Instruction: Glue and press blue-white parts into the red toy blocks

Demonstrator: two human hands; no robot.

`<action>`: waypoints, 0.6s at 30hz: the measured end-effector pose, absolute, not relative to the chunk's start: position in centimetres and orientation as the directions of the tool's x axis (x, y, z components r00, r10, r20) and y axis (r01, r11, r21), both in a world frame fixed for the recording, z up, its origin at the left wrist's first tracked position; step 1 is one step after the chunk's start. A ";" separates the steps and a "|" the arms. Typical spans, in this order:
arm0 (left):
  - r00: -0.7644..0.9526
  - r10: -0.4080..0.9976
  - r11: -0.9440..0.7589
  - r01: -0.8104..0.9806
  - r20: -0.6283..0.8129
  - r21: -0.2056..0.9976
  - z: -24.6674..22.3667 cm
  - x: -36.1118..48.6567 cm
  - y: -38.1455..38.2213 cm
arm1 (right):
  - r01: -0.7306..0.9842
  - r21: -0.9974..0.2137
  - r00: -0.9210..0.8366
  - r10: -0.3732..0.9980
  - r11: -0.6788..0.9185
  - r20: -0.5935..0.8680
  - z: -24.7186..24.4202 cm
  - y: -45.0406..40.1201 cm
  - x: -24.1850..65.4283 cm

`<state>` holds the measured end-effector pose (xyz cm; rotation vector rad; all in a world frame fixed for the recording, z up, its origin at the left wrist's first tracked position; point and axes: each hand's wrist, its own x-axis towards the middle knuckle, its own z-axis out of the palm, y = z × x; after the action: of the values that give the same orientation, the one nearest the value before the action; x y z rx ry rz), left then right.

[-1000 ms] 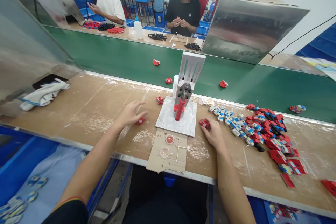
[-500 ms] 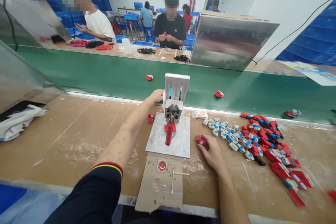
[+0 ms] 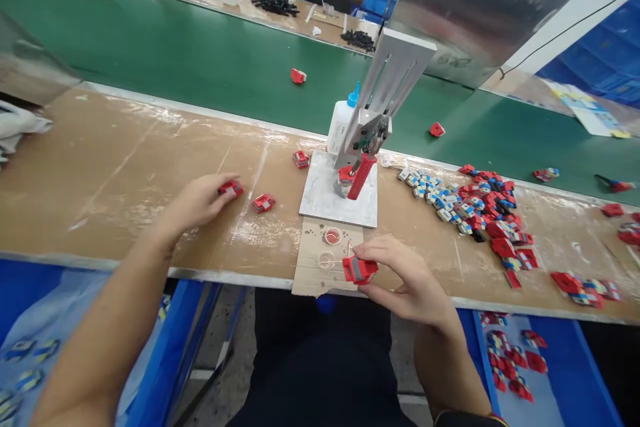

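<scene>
My right hand (image 3: 407, 280) grips a red and grey plastic toy part (image 3: 360, 270) between thumb and fingers, above the cardboard near the table's front edge. On the left side of the table, my left hand (image 3: 197, 203) has its fingers closed on another red plastic part (image 3: 231, 188) at the tabletop. A similar red part (image 3: 263, 203) lies just right of it, and one more red part (image 3: 301, 159) sits beside the base plate (image 3: 325, 205). On that plate stands a metal toggle clamp with a red handle (image 3: 363, 177); something red shows under it.
Behind the clamp stands a white bottle with a blue tip (image 3: 340, 123). A cardboard sheet (image 3: 307, 267) holds small round dishes and swabs. Blue-and-white and red parts (image 3: 480, 203) are heaped at right. The green conveyor (image 3: 200, 53) carries a few red parts. Blue bins (image 3: 575, 360) flank my legs.
My left hand has come back from behind the clamp to the left tabletop. My right hand has lifted its red part and brought it nearer me. The view has tilted down.
</scene>
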<state>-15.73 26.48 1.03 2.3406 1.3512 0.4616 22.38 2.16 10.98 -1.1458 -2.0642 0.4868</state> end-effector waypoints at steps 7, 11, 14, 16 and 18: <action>0.498 0.840 -0.529 0.665 0.215 0.527 -0.4 -14.5 25.2 | 0.759 -0.491 -0.356 0.904 0.427 0.237 10.9 6.2 15.6; 0.567 0.775 -0.604 0.536 0.278 0.590 4.1 -10.2 25.7 | 0.862 -0.241 -0.480 0.870 0.446 -0.108 9.2 11.8 10.5; 0.665 0.702 -0.647 0.446 0.255 0.619 7.0 -5.2 26.2 | 0.850 -0.234 -0.518 0.828 0.471 -0.214 6.8 15.6 6.9; 0.707 0.685 -0.624 0.445 0.176 0.642 7.7 -2.2 26.9 | 0.846 -0.282 -0.515 0.829 0.452 -0.217 5.3 17.3 5.3; 0.722 0.683 -0.584 0.453 0.107 0.673 7.8 0.5 27.5 | 0.835 -0.332 -0.516 0.834 0.438 -0.197 4.9 18.0 5.8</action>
<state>0.51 27.51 7.76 2.2920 0.8570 0.4756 5.84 17.98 4.87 -1.5475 -2.6667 0.6195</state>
